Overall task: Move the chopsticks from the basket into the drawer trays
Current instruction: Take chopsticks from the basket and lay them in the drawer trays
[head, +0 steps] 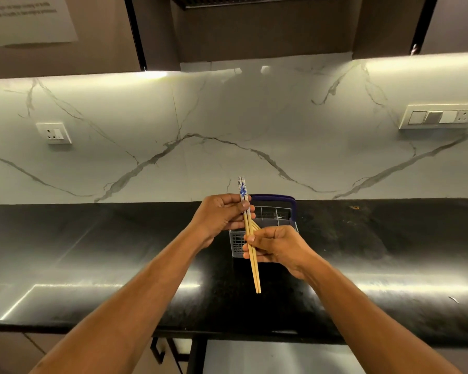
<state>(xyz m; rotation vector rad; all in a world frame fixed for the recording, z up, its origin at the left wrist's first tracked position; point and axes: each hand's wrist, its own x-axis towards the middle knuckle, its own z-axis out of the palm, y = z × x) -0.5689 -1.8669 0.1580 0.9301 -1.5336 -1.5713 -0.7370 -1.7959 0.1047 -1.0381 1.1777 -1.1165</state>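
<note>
A pair of wooden chopsticks point(253, 268) with blue-and-white patterned tops is held upright in front of me, tips pointing down over the counter. My left hand point(219, 215) pinches them near the patterned top. My right hand point(277, 248) grips them lower on the bare wood, and other chopsticks poke out at an angle from that grip. Behind both hands stands a grey slotted basket point(270, 213) with a dark blue handle, partly hidden by my right hand. Its visible compartments look empty. No drawer trays are in view.
The basket rests on a black glossy countertop point(119, 265) against a white marble backsplash. Wall sockets sit at the left point(54, 133) and right point(441, 116). Dark cabinets hang above. Below the counter's front edge lies a pale surface point(268, 357).
</note>
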